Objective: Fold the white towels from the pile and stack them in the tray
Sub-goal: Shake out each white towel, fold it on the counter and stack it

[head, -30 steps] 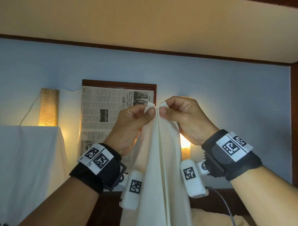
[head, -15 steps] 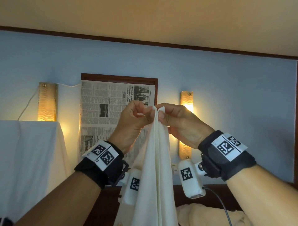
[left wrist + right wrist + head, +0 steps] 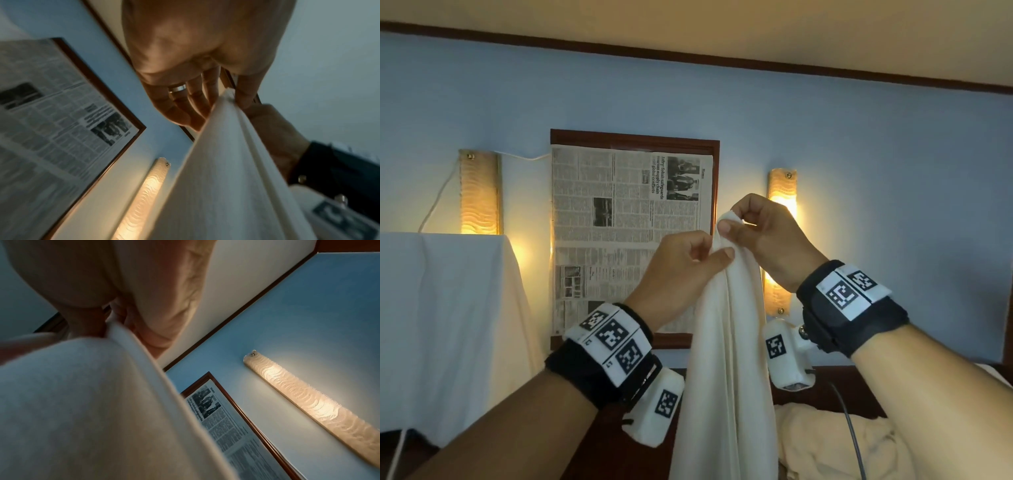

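A white towel [image 3: 726, 359] hangs straight down in front of me, folded lengthwise. My right hand [image 3: 753, 233] pinches its top corners between thumb and fingers. Just below, my left hand [image 3: 688, 263] pinches the towel's left edge with thumb and forefinger. In the left wrist view the towel [image 3: 222, 178] runs down from my left hand [image 3: 216, 100], fingers on one side and thumb on the other. The right wrist view shows the towel [image 3: 92, 402] draping from my right hand [image 3: 115, 321]. A cream heap of towels [image 3: 835, 442] lies at the lower right. No tray is in view.
Ahead is a blue wall with a framed newspaper [image 3: 630, 233] and two lit wall lamps [image 3: 479, 195] [image 3: 782, 192]. A white-draped piece of furniture [image 3: 445, 325] stands at the left. A dark wooden surface [image 3: 842, 390] lies below the hands.
Both hands held the towel's top corners side by side; now the right hand holds the top alone, and the left hand has dropped lower on the towel's edge. The view tilted down slightly.
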A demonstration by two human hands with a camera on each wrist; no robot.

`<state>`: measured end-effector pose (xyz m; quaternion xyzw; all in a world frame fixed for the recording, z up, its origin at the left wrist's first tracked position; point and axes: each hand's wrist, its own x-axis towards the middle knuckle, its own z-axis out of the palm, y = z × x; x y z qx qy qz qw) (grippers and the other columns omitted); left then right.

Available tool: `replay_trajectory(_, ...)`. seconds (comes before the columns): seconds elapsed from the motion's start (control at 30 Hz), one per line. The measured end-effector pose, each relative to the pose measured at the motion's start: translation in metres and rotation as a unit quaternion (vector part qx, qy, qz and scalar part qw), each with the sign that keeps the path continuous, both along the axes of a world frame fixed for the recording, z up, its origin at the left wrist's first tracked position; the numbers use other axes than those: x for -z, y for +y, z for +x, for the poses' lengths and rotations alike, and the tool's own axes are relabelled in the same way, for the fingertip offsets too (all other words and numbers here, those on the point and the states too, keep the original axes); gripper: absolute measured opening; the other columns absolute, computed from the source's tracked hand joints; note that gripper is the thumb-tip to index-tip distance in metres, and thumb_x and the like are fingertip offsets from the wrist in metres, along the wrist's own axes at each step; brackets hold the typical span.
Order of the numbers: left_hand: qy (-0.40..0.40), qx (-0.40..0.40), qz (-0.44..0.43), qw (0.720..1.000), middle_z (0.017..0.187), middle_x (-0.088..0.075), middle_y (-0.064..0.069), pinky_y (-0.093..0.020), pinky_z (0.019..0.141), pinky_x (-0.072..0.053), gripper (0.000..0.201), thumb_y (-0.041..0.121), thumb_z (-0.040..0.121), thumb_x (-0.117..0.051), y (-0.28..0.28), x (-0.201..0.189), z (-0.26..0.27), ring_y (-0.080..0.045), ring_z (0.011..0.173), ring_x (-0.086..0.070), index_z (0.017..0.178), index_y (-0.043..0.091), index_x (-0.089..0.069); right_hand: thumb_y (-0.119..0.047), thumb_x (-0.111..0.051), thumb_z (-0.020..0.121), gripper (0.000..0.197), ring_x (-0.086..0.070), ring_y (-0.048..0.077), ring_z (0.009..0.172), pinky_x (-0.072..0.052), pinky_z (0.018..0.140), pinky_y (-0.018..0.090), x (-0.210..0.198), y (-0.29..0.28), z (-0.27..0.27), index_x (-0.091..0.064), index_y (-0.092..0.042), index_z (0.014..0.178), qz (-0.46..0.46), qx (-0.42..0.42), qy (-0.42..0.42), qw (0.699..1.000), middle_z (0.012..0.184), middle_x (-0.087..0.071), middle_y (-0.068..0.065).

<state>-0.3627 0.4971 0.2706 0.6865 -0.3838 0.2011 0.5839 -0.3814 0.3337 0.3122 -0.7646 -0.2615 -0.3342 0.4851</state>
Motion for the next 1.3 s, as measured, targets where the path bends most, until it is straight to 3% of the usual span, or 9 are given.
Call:
replay_trajectory(0.1, 0.030, -0.013, -0.014, 0.999, 0.085, -0.066, -0.025, -0.048, 0.068, -0.049, 0.038, 0.035, 0.082, -0.061, -0.002, -0.001, 0.002, -0.031, 0.072, -0.063, 0.086, -0.002, -0.068, -0.015, -0.073, 0.087, 0.016, -0.060, 0.023, 0.083, -0.055, 0.081, 0.050, 0.013, -0.003, 0.002, -0.058, -0.016, 0.083, 0.015, 0.000, 0.017, 1.000, 0.099, -0.062, 0.024)
replay_trajectory(0.3, 0.072, 0.000, 0.006, 0.997, 0.079, -0.056, -0.007, -0.040, 0.074, -0.045, 0.025, 0.023, 0.098, -0.054, -0.009, 0.011, -0.004, -0.023, 0.075, -0.055, 0.076, 0.013, -0.060, -0.025, -0.068, 0.088, 0.016, -0.066, 0.028, 0.096, -0.052, 0.094, 0.049, 0.062, -0.013, 0.001, -0.068, -0.013, 0.100, 0.118, -0.095, 0.168, 0.974, 0.101, -0.069, 0.011)
replay_trajectory(0.47, 0.067, -0.008, 0.027, 0.997, 0.094, -0.063, -0.026, -0.048, 0.081, -0.052, 0.036, 0.032, 0.093, -0.056, -0.011, 0.020, 0.002, -0.029, 0.082, -0.063, 0.092, -0.003, -0.064, -0.025, -0.067, 0.092, 0.013, -0.069, 0.019, 0.082, -0.056, 0.077, 0.037, 0.071, -0.020, -0.009, -0.069, -0.018, 0.082, 0.017, 0.063, 0.101, 0.993, 0.085, -0.071, 0.002)
replay_trajectory(0.6, 0.028, -0.042, 0.084, 0.995, 0.099, -0.068, -0.017, -0.056, 0.090, -0.055, 0.036, 0.035, 0.103, -0.049, -0.013, 0.034, 0.000, -0.033, 0.090, -0.067, 0.104, 0.004, -0.068, -0.031, -0.068, 0.091, 0.015, -0.066, 0.020, 0.078, -0.058, 0.074, 0.037, 0.067, -0.025, -0.009, -0.067, -0.020, 0.079, -0.059, 0.158, 0.056, 0.984, 0.083, -0.068, 0.002)
replay_trajectory(0.8, 0.041, -0.079, 0.069, 0.994, 0.095, -0.068, -0.010, -0.040, 0.083, -0.056, 0.027, 0.026, 0.104, -0.049, -0.018, 0.034, -0.002, -0.025, 0.087, -0.066, 0.093, 0.012, -0.069, -0.031, -0.062, 0.095, 0.013, -0.055, 0.002, 0.071, -0.041, 0.064, 0.012, 0.084, -0.023, -0.014, -0.063, -0.020, 0.088, -0.176, 0.216, 0.038, 0.960, 0.080, -0.058, -0.013)
replay_trajectory(0.97, 0.111, -0.059, 0.021, 0.992, 0.102, -0.068, -0.021, -0.053, 0.093, -0.054, 0.024, 0.025, 0.100, -0.054, -0.018, 0.032, -0.003, -0.039, 0.097, -0.066, 0.091, 0.011, -0.072, -0.011, -0.053, 0.091, 0.020, -0.061, 0.022, 0.072, -0.051, 0.071, 0.035, 0.082, -0.025, -0.015, -0.072, -0.005, 0.086, -0.001, 0.041, 0.087, 0.995, 0.084, -0.067, 0.018)
replay_trajectory(1.03, 0.115, -0.061, 0.019, 0.991, 0.106, -0.065, -0.026, -0.059, 0.096, -0.052, 0.027, 0.025, 0.100, -0.054, -0.017, 0.031, -0.007, -0.044, 0.102, -0.063, 0.097, 0.004, -0.071, -0.006, -0.055, 0.092, 0.019, -0.065, 0.022, 0.072, -0.054, 0.070, 0.036, 0.084, -0.024, -0.014, -0.073, -0.008, 0.086, 0.001, 0.035, 0.099, 0.994, 0.083, -0.070, 0.011)
replay_trajectory(1.13, 0.116, -0.074, 0.032, 0.990, 0.104, -0.069, -0.019, -0.051, 0.095, -0.053, 0.026, 0.022, 0.100, -0.053, -0.015, 0.033, -0.008, -0.036, 0.099, -0.066, 0.098, 0.004, -0.071, -0.013, -0.064, 0.093, 0.011, -0.068, 0.017, 0.071, -0.059, 0.069, 0.030, 0.093, -0.015, -0.012, -0.073, -0.010, 0.088, -0.035, 0.057, 0.107, 0.992, 0.079, -0.070, 0.001)
replay_trajectory(1.3, 0.127, -0.094, 0.070, 0.985, 0.091, -0.071, -0.007, -0.047, 0.091, -0.055, 0.020, 0.017, 0.098, -0.056, -0.003, 0.047, -0.008, -0.023, 0.087, -0.067, 0.087, 0.017, -0.073, -0.016, -0.063, 0.093, 0.015, -0.070, 0.021, 0.077, -0.061, 0.076, 0.039, 0.112, -0.002, -0.008, -0.072, -0.005, 0.090, -0.073, 0.066, 0.096, 0.991, 0.085, -0.072, 0.009)
